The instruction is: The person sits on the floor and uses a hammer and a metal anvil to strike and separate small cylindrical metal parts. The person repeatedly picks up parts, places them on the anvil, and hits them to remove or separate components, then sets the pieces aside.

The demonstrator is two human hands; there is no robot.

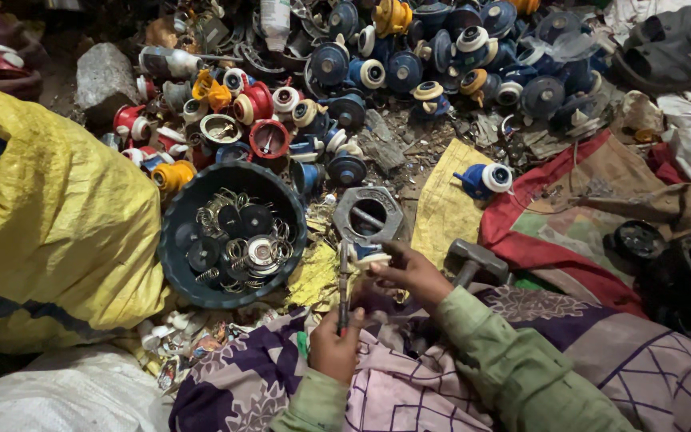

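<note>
Covering littered ground (409,136): scrap parts (409,64), sacks (57,224).

1. Both arms wear long sleeves of a dull green cloth, creased and loose at the wrists.
2. The left hand (336,346) and the right hand (411,270) are bare, with no gloves, rings or bands to be seen.
3. Over the lap lies a printed garment in purple, white and pale pink, with leafy shapes and thin dark lines in a lattice.
</note>
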